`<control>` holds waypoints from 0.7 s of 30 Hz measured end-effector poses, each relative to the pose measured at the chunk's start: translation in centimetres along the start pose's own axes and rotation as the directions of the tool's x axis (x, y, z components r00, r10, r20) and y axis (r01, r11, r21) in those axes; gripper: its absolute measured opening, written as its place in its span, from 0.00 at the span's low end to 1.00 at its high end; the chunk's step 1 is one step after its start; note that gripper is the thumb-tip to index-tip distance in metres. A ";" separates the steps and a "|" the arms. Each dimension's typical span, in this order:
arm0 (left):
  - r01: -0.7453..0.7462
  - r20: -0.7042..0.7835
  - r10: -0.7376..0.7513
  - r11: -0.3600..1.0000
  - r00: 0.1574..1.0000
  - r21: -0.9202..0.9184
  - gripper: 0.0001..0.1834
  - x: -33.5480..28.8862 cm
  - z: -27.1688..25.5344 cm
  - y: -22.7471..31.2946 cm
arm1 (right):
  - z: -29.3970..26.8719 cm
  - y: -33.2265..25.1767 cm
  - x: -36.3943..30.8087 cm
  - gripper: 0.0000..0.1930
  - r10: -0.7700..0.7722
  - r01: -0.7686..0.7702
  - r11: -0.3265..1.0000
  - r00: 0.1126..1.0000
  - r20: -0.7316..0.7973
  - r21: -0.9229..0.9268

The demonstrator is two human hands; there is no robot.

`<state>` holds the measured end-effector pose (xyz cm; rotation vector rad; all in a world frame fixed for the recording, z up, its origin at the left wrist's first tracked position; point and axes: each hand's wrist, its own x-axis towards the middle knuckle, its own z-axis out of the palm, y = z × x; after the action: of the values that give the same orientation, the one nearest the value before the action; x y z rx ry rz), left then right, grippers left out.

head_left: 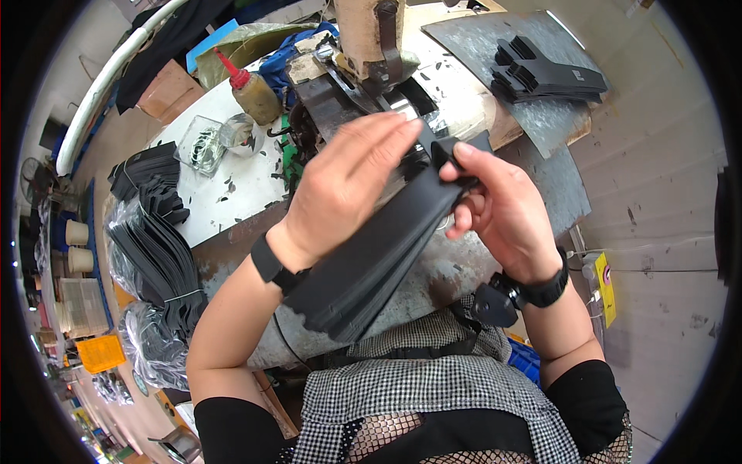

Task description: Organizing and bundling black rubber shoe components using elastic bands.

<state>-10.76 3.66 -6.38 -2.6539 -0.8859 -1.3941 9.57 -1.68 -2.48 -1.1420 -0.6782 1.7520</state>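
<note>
A fanned stack of long black flat pieces [379, 251], like cut leather or fabric, slants across my lap side of the work table. My right hand [506, 201] grips the upper end of this stack, thumb on top and fingers curled beneath. Over the stack's left side, my left hand [332, 189] has its fingers stretched out together toward the machine; its thumb is hidden. Just beyond both hands stands a cream industrial machine, perhaps a sewing or skiving machine [359, 35], with a dark lever and shiny metal parts.
Bundles of black pieces [154, 255] lie at the left, some in clear plastic. A red-tipped bottle [255, 97] and a clear box of small metal parts [202, 147] stand on the white table. More black cut pieces [545, 73] rest on a metal sheet, far right.
</note>
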 end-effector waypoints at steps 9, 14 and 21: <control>0.113 0.061 -0.101 0.964 0.993 -0.239 0.26 -1.9 0.0 0.8 | 1.2 0.6 -0.6 0.16 0.108 -0.105 0.994 0.991 0.079 -0.042; 0.207 0.114 -0.193 0.970 0.975 -0.129 0.16 -1.6 -0.7 0.4 | 2.4 0.0 0.8 0.14 0.089 -0.086 0.996 0.991 0.095 -0.038; 0.191 0.111 -0.175 0.968 0.978 -0.163 0.12 -0.1 -0.3 -0.2 | 2.0 -0.5 1.6 0.15 0.054 -0.053 0.998 0.996 0.075 -0.019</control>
<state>-11.15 3.75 -6.29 -2.8528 -1.0938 -1.4530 7.74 0.06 -1.89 -1.1191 -0.7157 1.8456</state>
